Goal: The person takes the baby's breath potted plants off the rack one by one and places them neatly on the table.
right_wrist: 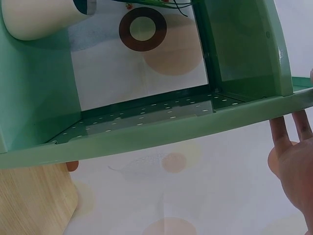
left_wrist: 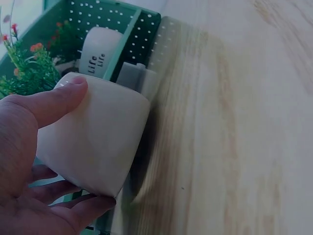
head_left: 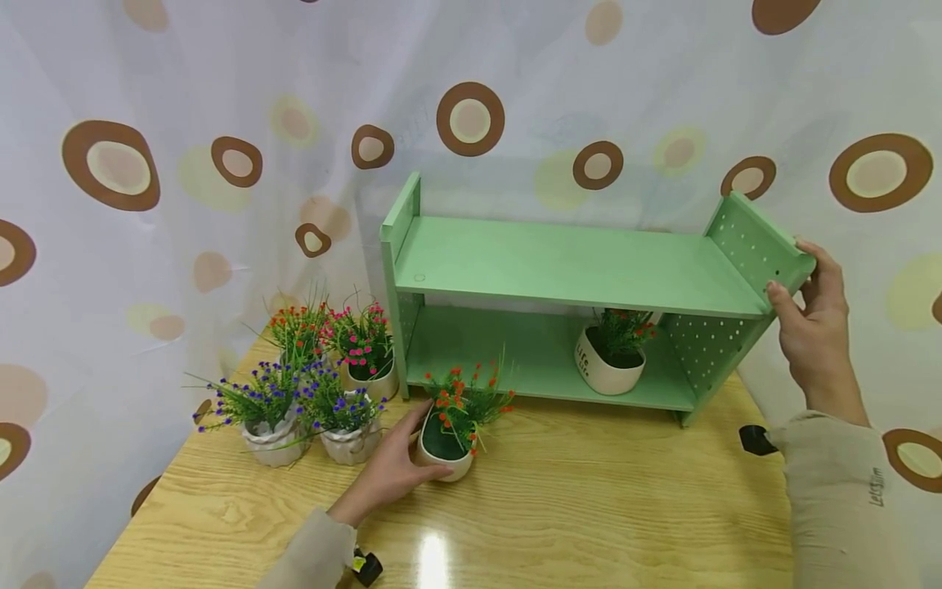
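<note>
My left hand [head_left: 390, 470] grips a white pot [left_wrist: 100, 129] of red-flowered greenery [head_left: 459, 405] by its side, thumb at the rim and fingers beneath in the left wrist view. The pot is tilted, in front of the lower left of a green two-tier shelf [head_left: 559, 262]. At the shelf's upper right corner, my right hand [head_left: 820, 327] holds the top of the perforated side panel [head_left: 754, 237]. Another white pot [head_left: 611, 372], lettered "Life Life" and with red flowers, stands on the lower tier toward the right.
Left of the shelf, several potted plants stand together on the wooden table [head_left: 589, 491]: two with blue flowers [head_left: 253, 401], one with pink flowers [head_left: 361, 331] and one with red flowers [head_left: 294, 331]. A patterned curtain [head_left: 545, 106] hangs behind the shelf.
</note>
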### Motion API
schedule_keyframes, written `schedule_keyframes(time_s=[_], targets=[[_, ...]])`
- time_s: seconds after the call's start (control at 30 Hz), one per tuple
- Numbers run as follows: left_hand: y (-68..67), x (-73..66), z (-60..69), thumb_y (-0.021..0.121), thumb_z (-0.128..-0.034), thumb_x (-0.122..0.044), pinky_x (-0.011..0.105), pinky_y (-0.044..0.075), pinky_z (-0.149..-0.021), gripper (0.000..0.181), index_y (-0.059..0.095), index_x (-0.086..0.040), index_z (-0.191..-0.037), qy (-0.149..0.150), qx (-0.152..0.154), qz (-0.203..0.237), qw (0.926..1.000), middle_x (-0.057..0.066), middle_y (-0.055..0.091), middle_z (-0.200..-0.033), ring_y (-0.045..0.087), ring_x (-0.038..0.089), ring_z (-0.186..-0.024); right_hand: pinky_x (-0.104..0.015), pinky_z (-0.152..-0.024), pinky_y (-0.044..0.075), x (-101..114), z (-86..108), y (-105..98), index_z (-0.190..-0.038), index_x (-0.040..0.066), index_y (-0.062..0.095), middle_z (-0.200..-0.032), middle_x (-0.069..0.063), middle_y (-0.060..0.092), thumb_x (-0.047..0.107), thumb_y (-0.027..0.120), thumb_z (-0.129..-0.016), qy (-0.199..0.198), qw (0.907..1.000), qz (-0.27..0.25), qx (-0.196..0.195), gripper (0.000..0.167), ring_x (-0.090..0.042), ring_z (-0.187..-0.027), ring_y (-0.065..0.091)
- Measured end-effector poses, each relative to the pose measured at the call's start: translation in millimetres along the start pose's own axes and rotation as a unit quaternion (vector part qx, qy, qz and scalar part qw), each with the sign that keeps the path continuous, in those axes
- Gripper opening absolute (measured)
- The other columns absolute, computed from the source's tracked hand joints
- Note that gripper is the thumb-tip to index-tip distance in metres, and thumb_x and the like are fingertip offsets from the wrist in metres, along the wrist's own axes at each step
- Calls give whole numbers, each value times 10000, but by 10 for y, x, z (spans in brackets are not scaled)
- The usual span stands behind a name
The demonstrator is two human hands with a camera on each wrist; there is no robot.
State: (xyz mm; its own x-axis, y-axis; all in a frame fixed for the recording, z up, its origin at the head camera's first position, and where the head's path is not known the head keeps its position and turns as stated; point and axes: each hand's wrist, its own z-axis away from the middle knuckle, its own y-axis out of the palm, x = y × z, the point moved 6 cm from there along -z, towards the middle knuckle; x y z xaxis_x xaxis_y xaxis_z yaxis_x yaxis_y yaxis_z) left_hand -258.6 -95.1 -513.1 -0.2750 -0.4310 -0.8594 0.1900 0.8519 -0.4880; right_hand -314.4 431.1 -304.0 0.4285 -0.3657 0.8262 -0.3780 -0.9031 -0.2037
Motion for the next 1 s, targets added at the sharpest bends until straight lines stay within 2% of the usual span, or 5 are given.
schedule_keyframes(time_s=[0.2, 0.4, 0.6, 0.77, 1.0], targets=[[47, 74, -15, 930, -788, -269, 553, 400, -1190, 1048, 323, -37, -1611, 49, 102, 333, 9994, 188, 397, -1629, 425, 392, -1478, -63, -933, 462, 16, -7, 0, -1595, 282, 344, -1551, 59, 416, 53, 514, -1067, -16, 9999, 114, -40, 600, -124, -1365, 439], [82, 128, -30, 933, -781, -211, 548, 384, -1199, 1058, 303, -20, -1609, -74, 202, 765, 9968, 217, 400, -1615, 435, 418, -1466, -65, -951, 456, 19, -12, 12, -1594, 285, 345, -1558, 60, 413, 49, 511, -1067, 14, 9999, 102, -49, 601, -133, -1385, 428], [90, 155, -23, 952, -750, -259, 531, 442, -1159, 1052, 355, -39, -1587, -123, 183, 641, 9977, 205, 457, -1580, 511, 440, -1400, -73, -924, 462, 9, -4, -5, -1582, 260, 373, -1532, 48, 431, 23, 528, -1053, -43, 9995, -295, -90, 601, -130, -1363, 438], [93, 169, -14, 952, -751, -270, 513, 450, -1155, 1058, 352, -37, -1591, -80, 181, 590, 9981, 200, 456, -1584, 521, 438, -1394, -73, -897, 468, -10, 12, -20, -1569, 231, 394, -1511, 35, 453, -16, 529, -1040, -107, 9977, -664, -113, 600, -119, -1336, 457], [82, 152, -3, 950, -756, -271, 519, 443, -1159, 1074, 333, -23, -1599, -86, 143, 529, 9985, 208, 433, -1600, 511, 436, -1403, -58, -906, 472, -4, -1, -2, -1578, 253, 375, -1523, 49, 441, 7, 527, -1050, -59, 9991, -418, -74, 602, -116, -1354, 449]])
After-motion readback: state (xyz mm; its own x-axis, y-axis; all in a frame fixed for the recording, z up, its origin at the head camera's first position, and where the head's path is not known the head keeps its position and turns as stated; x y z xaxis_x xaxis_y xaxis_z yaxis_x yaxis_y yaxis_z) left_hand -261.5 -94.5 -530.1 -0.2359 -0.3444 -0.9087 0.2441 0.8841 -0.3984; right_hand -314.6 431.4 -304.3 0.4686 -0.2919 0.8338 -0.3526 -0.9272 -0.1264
